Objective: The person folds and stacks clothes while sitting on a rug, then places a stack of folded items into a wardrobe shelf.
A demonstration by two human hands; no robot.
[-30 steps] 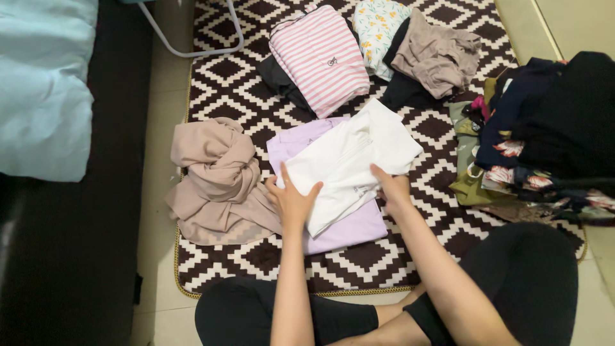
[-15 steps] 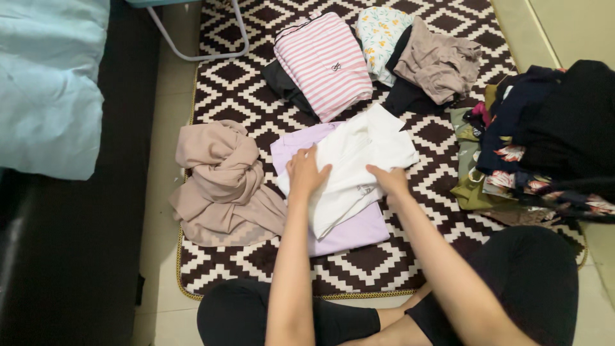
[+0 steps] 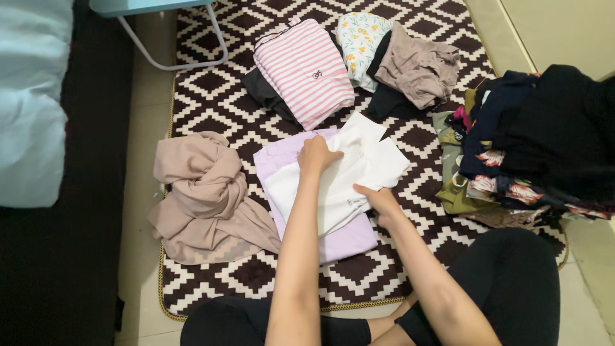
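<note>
Head view, person seated cross-legged at the near edge of a dark brown rug with a white diamond pattern [image 3: 211,96].

White folded cloth garment [image 3: 339,173]: lies in the middle of the rug, on top of a flat lilac garment [image 3: 346,234]. Long axis diagonal, running from lower left near the person up to upper right; the upper-right end points toward the clothes at the far side of the rug. The lilac piece underneath follows roughly the same diagonal and shows along the left edge and the near end.

Left hand [image 3: 316,156]: on the upper part of the white garment, fingers curled down onto the fabric, palm pressed against it. Whether any fabric is gripped between the fingers, cannot tell.

Right hand [image 3: 378,200]: at the right edge of the white garment, fingers bent onto the cloth edge, touching it; a pinch cannot be confirmed.

Surroundings: crumpled beige cloth bundle [image 3: 205,192] left of the lilac piece, partly touching it. Folded pink-and-white striped top [image 3: 304,70] beyond, resting on a dark garment. Floral white folded piece [image 3: 359,38] and taupe crumpled garment [image 3: 419,64] beside it. Heap of dark and patterned clothes [image 3: 532,141] at right.
</note>
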